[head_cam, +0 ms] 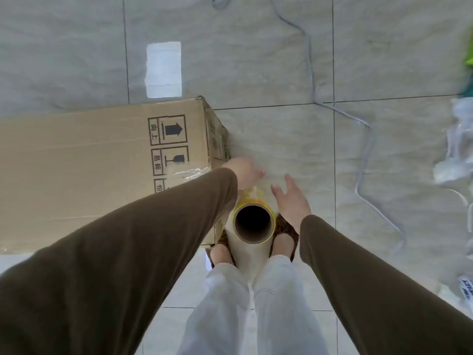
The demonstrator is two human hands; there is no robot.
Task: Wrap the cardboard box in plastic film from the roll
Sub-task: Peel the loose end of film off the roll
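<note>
A large cardboard box with printed handling symbols lies on the tiled floor at the left. A strip of clear film clings to its near right corner. The roll of plastic film stands upright between my feet, its dark cardboard core and yellow rim facing up at me. My left hand reaches past the box's corner, just beyond the roll's top; its fingers are blurred and partly hidden. My right hand hovers to the right of the roll with fingers spread, holding nothing.
A grey cable snakes across the floor to the right. Crumpled clear plastic and something green lie at the right edge. A bright window reflection shows on the tiles beyond the box.
</note>
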